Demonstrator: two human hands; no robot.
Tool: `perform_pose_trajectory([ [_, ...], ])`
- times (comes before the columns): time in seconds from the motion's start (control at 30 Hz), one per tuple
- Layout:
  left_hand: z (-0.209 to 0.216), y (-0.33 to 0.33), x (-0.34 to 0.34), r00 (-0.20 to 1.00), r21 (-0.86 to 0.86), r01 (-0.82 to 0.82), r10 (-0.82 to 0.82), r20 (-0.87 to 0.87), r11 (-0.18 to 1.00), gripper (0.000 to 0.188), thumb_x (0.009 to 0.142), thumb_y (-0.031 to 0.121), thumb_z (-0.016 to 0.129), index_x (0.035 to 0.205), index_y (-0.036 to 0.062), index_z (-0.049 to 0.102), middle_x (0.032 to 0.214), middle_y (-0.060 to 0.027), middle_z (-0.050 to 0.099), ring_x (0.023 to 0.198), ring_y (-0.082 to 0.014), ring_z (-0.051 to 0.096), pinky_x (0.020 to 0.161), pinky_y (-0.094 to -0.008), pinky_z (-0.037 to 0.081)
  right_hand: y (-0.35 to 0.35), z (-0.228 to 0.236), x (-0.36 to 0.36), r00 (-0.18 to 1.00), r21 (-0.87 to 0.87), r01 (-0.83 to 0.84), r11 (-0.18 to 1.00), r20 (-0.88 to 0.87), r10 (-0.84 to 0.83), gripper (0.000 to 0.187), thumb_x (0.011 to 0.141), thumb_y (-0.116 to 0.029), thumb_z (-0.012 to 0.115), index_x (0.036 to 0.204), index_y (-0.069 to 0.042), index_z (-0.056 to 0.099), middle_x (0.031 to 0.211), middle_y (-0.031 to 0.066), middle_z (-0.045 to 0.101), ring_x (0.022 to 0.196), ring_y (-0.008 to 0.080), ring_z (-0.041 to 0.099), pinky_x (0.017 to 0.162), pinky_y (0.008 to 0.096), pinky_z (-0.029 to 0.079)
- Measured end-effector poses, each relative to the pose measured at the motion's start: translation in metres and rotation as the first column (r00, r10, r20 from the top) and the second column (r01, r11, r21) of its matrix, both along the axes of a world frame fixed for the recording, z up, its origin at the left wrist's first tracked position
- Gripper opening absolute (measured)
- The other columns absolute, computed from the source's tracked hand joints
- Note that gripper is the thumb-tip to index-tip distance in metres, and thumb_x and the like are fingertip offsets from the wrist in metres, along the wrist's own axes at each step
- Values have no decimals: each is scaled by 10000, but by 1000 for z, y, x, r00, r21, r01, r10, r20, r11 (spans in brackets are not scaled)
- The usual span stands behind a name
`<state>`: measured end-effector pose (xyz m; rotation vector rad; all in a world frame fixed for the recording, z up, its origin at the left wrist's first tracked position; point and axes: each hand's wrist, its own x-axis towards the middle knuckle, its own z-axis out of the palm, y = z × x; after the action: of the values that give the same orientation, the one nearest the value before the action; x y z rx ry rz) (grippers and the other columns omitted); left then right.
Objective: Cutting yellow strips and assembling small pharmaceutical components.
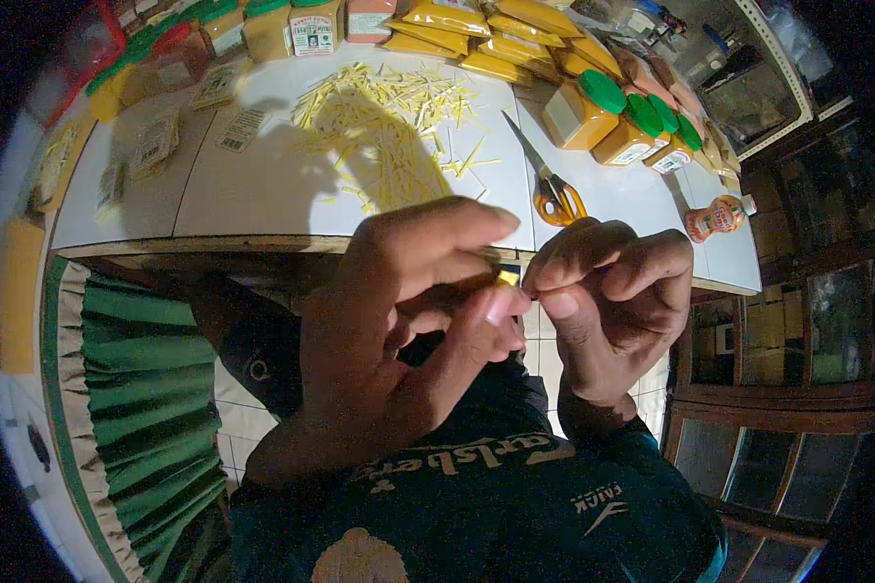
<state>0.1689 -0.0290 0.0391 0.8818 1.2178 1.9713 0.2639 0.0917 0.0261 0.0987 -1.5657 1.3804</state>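
Both my hands are raised in front of the table's near edge, close together. Between the thumb and fingers of my left hand (399, 321) is a small yellow paper strip (507, 278), mostly hidden by the fingers. My right hand (617, 301) is beside it, its thumb and forefinger pinched at the strip's side; what they grip is too small to make out. Beyond the hands, a loose pile of thin yellow and white strips (408, 121) is spread over the white tabletop (253, 189). Scissors with orange and black handles (559, 201) lie right of the pile, blades pointing away.
Jars with green lids (583, 109) stand at the right, near stacked packets of yellow powder (530, 68). A small bottle (719, 218) stands near the right edge. More jars (262, 34) line the back, with flat labelled packets (156, 144) at the left. A green curtain (146, 389) hangs below.
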Motion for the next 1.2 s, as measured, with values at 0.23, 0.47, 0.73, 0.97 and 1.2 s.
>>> perform_pose_trajectory([
  [0.23,-5,9,-20,782,84,-148,169,-600,985,114,832,58,616,931,7,591,794,-126,628,732,-195,634,673,-306,514,-6,5,2,982,165,113,980,128,-135,376,741,105,649,906,-66,359,794,167,580,753,219,590,677,312,500],
  [0.47,11,4,-23,468,56,-244,168,-868,968,166,723,20,687,882,40,645,844,-112,661,758,-245,649,694,-326,518,-5,12,10,942,368,130,921,243,-230,337,747,149,618,911,-32,386,830,215,593,784,234,610,718,309,496],
  [0.73,14,5,-32,331,-76,-185,-11,-944,980,170,739,26,675,899,26,617,819,-127,640,746,-270,642,640,-335,520,-1,31,12,852,626,120,770,333,-404,300,728,133,647,886,-19,442,789,176,633,764,200,642,672,285,496],
  [0.97,13,12,-40,281,-68,-144,-25,-959,987,173,715,24,683,872,30,609,810,-125,635,712,-273,642,623,-339,522,-2,46,10,800,711,88,698,367,-475,283,709,89,686,860,-20,473,781,161,654,738,173,654,645,263,501],
  [1.2,7,5,-39,467,124,-149,180,-866,981,252,658,43,728,892,64,638,790,-113,660,709,-236,662,649,-322,535,-8,32,8,892,531,177,829,269,-363,426,677,96,719,890,-56,383,764,184,650,707,212,637,672,293,500],
])
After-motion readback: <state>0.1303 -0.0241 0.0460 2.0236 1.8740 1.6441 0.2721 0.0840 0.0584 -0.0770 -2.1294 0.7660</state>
